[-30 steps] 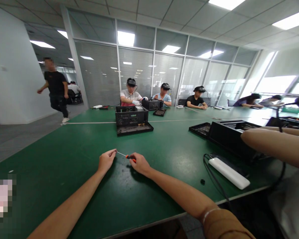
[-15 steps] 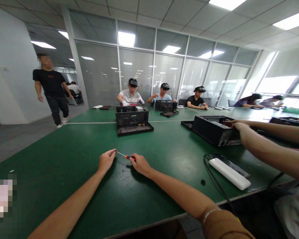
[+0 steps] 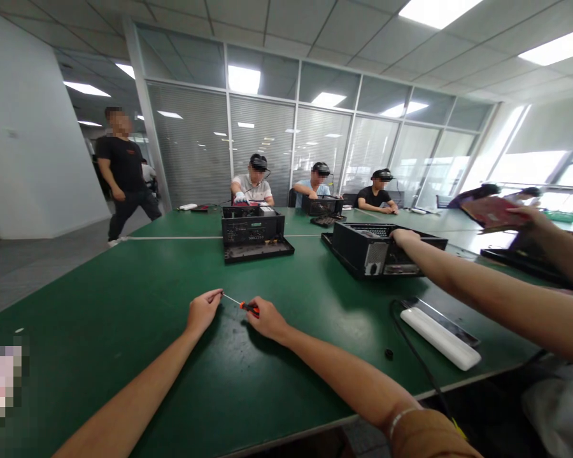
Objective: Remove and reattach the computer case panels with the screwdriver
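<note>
A screwdriver (image 3: pixel 232 299) with an orange and black handle and a thin metal shaft is in my right hand (image 3: pixel 268 318), which is closed around the handle. Its shaft points left and slightly up, above the green table. At the tip, the fingers of my left hand (image 3: pixel 204 313) are pinched together. Something tiny and dark shows between those fingertips, too small to name. Beyond my hands stands a black computer case (image 3: pixel 253 226) with its side panel (image 3: pixel 258 250) lying in front of it.
At right, a co-worker's hand (image 3: pixel 405 238) reaches into another black computer case (image 3: pixel 363 251); their other hand lifts a reddish board (image 3: pixel 491 213). Nearer lie a white power bank (image 3: pixel 439 337), a cable (image 3: pixel 413 356) and a small black ring (image 3: pixel 388 354). Several people sit across the table (image 3: pixel 138 305).
My hands and the screwdriver have barely moved. The co-worker's case has turned and shifted left, and a reddish board is now held up at right. A walking person has moved right.
</note>
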Demonstrator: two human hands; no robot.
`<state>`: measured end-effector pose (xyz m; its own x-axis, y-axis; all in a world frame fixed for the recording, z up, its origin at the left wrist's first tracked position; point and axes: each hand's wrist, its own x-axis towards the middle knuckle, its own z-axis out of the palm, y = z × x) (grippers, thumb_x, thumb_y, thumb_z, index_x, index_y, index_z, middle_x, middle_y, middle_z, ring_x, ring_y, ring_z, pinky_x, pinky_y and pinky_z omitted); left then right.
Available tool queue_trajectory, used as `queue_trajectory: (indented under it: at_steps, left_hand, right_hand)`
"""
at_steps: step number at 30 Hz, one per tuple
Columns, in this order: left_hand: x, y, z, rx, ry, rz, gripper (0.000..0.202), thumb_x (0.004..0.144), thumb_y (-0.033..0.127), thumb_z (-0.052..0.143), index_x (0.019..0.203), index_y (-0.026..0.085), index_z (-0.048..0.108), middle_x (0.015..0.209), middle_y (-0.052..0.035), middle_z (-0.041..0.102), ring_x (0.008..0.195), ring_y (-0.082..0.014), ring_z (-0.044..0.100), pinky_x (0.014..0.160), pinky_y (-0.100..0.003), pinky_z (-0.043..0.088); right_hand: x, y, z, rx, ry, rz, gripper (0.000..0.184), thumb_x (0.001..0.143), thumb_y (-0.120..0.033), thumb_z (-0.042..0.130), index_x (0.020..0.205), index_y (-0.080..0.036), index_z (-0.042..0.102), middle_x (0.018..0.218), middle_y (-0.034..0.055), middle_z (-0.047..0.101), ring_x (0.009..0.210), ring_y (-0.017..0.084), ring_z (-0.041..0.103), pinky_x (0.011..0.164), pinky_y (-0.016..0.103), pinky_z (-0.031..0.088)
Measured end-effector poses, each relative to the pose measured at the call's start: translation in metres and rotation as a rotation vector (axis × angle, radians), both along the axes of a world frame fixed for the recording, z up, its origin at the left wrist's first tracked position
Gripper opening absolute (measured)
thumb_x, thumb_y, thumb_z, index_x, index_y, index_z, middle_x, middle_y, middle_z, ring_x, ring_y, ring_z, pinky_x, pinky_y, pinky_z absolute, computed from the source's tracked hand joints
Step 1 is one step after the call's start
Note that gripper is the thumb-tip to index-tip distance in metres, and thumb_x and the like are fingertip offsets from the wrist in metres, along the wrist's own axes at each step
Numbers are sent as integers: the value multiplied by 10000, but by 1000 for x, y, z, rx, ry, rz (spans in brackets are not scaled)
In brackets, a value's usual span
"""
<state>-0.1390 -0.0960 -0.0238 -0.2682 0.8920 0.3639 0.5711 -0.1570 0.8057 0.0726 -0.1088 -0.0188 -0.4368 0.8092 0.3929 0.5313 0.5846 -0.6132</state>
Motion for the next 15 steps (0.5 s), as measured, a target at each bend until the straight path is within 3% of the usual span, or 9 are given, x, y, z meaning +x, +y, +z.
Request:
queue_trajectory:
  at_steps: [15]
  left_hand:
    - [1,-1,4,30,-55,-2,326,706,360,524,937,165,646,939,-64,675,900,-202,621,860,-318,471]
  right_hand:
    - [1,-2,0,2,-10,-30,211,788,-256,518,984,-197,567,919,42,634,825,151,574,732,254,416]
